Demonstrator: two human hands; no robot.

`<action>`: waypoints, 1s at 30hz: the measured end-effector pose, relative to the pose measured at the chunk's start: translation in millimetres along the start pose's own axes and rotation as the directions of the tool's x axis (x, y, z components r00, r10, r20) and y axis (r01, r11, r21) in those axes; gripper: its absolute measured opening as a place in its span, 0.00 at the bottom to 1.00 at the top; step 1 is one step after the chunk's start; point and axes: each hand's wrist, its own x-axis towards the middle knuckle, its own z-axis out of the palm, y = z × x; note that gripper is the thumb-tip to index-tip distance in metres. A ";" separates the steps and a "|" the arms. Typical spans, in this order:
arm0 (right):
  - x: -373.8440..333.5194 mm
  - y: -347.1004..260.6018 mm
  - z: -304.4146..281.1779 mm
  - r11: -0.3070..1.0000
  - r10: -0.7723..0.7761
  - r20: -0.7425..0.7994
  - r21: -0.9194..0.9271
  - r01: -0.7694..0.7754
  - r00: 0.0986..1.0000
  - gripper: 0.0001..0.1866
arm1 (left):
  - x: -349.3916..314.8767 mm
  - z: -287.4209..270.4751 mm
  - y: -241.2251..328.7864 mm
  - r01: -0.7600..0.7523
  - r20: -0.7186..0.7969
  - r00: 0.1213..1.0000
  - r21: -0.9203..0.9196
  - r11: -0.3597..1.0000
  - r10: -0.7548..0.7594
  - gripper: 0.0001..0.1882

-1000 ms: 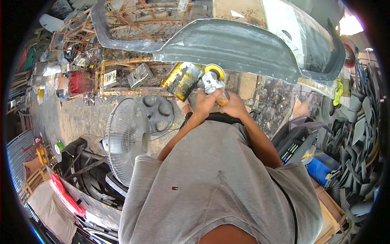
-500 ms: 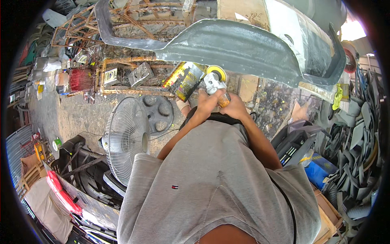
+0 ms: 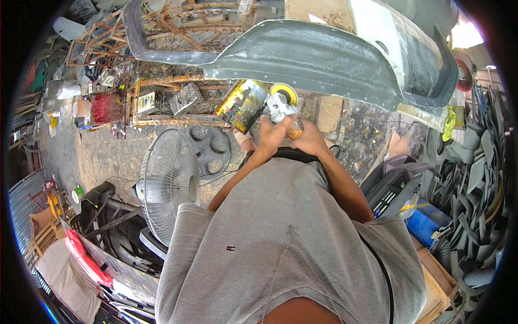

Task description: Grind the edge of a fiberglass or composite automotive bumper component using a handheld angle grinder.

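Note:
An angle grinder (image 3: 280, 108) with a silver head and a round yellow disc is held in front of my waist. My left hand (image 3: 274, 133) is wrapped round its body just behind the head. Around the rear of its worn orange-brown handle, my right hand (image 3: 309, 139) is closed. The disc sits close to the lower edge of a long grey moulded bumper panel (image 3: 318, 59); I cannot tell whether they touch. Left of the grinder stands a paint-spattered yellow and black tin (image 3: 243, 106).
A pedestal fan (image 3: 168, 183) stands at my left, beside a grey spoked wheel cover (image 3: 206, 152). Rusty metal frames (image 3: 162, 119) lie beyond. Grey offcuts (image 3: 480, 178) pile up at the right, near a blue box (image 3: 426, 221). A cord runs across the floor by the fan.
The grinder and both hands have shifted very slightly left and up in the picture, and the panel also appears a little higher. My grip looks the same.

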 end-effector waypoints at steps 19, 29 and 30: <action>-1.1 -0.2 5.8 0.998 -0.044 0.043 0.052 0.042 0.998 0.26 | -9.4 -7.9 10.2 0.114 0.009 0.993 -0.040 0.993 -0.114 0.34; 2.3 -6.6 1.4 1.000 -0.026 0.068 0.016 0.025 0.997 0.26 | -0.3 -6.3 9.3 0.137 0.064 0.989 -0.069 0.988 -0.133 0.31; 2.2 -7.1 1.4 0.999 -0.032 0.055 0.024 0.031 0.998 0.27 | -0.2 -6.7 9.1 0.124 0.081 0.990 -0.075 0.989 -0.118 0.29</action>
